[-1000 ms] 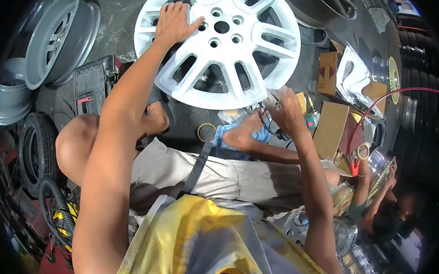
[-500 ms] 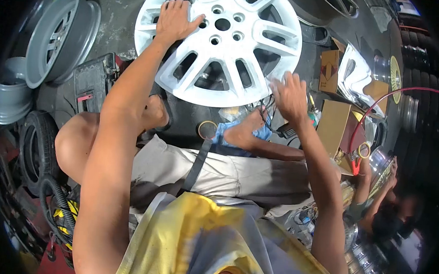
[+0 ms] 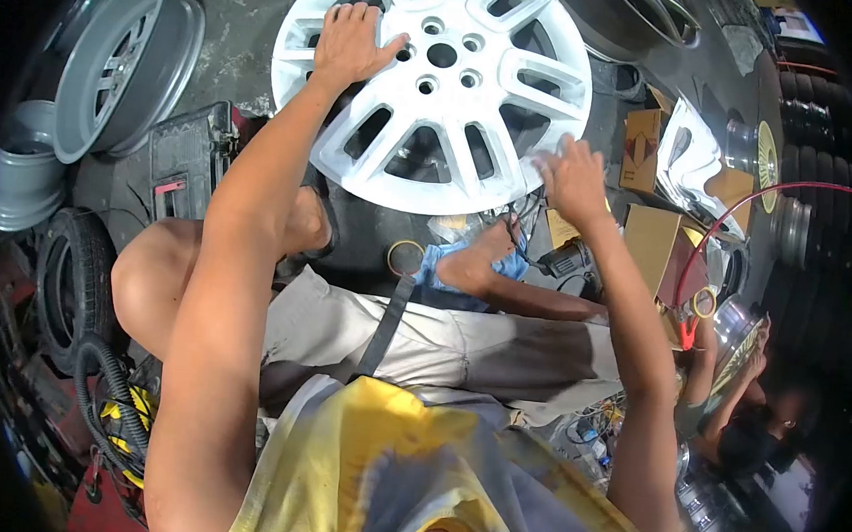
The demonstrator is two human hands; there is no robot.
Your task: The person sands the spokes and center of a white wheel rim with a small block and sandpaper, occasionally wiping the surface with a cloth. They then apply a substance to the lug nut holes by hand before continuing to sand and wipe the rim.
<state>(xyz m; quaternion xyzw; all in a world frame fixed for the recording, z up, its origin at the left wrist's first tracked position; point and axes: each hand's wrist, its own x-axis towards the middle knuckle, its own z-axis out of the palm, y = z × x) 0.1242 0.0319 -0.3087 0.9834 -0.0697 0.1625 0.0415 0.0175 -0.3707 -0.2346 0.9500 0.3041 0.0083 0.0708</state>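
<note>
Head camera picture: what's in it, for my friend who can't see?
A white wheel is before a person, whose left-hand grip rests on it; the right-hand grip, partly blurred, is at its near edge. A cardboard box stands right, a tyre left.

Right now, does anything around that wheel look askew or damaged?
White sheets lie crumpled and askew by a cardboard box, and loose wires tangle near the right elbow in view. No damage stands out on the white wheel, though the blurred right hand covers part of its edge.
</note>
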